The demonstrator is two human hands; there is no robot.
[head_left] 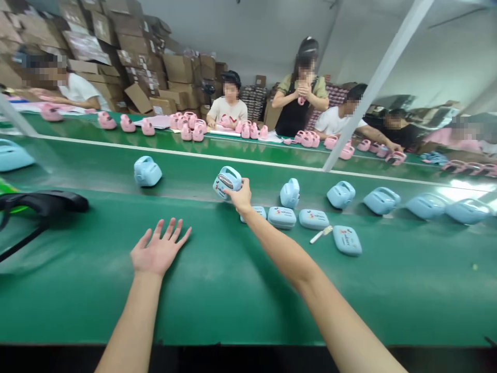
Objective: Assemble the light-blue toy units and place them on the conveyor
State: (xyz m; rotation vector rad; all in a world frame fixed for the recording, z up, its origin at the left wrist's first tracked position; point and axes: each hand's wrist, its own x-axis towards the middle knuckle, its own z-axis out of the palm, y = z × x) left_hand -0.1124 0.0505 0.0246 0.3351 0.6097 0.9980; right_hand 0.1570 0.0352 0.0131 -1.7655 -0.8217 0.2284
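Observation:
My right hand (241,197) reaches forward and is closed on the side of a light-blue plastic unit with a top handle (226,181). A dark oval panel and a cartoon print show on its front. My left hand (157,249) is over the green work surface, palm up and fingers spread, with nothing in it. Below my right wrist lie flat light-blue printed cases, among them a middle one (282,217), one partly hidden by my forearm (258,212), and one to the right (313,219). Another printed case (347,240) lies nearer, beside a small white brush (321,234).
More blue handled units, such as one at left (147,171) and one at right (340,195), stand along the line. A black strapped object (42,204) lies at left. Across, several people work at pink units (190,124). A slanted white post (376,83) rises at right.

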